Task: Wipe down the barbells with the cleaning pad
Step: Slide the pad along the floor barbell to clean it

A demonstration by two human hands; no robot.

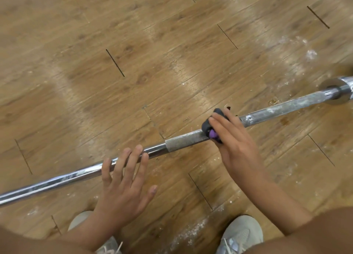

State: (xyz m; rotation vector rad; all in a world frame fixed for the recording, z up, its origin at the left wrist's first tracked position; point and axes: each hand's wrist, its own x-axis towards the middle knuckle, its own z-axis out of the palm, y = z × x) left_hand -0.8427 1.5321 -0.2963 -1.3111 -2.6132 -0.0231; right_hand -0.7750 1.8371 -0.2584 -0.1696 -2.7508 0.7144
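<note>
Barbell: barbell runs on a slant above the wooden floor, from low on the person's left up to a collar at their right; what carries it is not shown, and no floor edge is in view.
Cleaning pad: cleaning pad, dark grey with a purple patch, is wrapped over the knurled stretch near the bar's middle.
Progress: the knurl just left of the pad looks clean. The stretch between pad and collar carries white residue, so that part probably awaits wiping. The smooth chrome on the left shows faint smears. No other barbells are in view.
Right hand: right hand grips the pad, fingers curled over it and round the bar.
Left hand: left hand is flat and spread wide, holding nothing; its fingers lie across the smooth chrome, apparently steadying it.
</note>
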